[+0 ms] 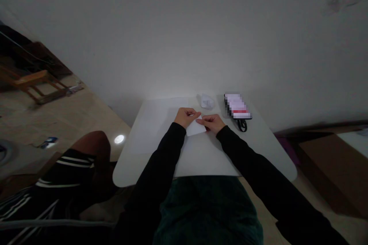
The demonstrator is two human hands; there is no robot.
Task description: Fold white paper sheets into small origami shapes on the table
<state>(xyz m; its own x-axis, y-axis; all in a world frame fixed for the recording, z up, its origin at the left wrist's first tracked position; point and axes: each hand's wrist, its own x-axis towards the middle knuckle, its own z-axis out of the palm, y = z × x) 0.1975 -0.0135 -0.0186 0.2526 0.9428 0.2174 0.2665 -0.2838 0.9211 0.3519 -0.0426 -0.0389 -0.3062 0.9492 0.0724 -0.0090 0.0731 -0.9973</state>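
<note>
Pinching a white paper sheet (pixel 196 128) between left hand (pixel 186 118) and right hand (pixel 211 122) — both curled over its upper edge, sheet lying on the white table (pixel 152 138) — crumpled tissue (pixel 207 101) just beyond, pixelated packet (pixel 237 106) nearby.

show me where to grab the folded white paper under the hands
Take the folded white paper by its exposed near corner, coming from the near side. The left hand and right hand cover its far end, and it appears to lie low on the rounded white table, so that corner is the open part.
</note>
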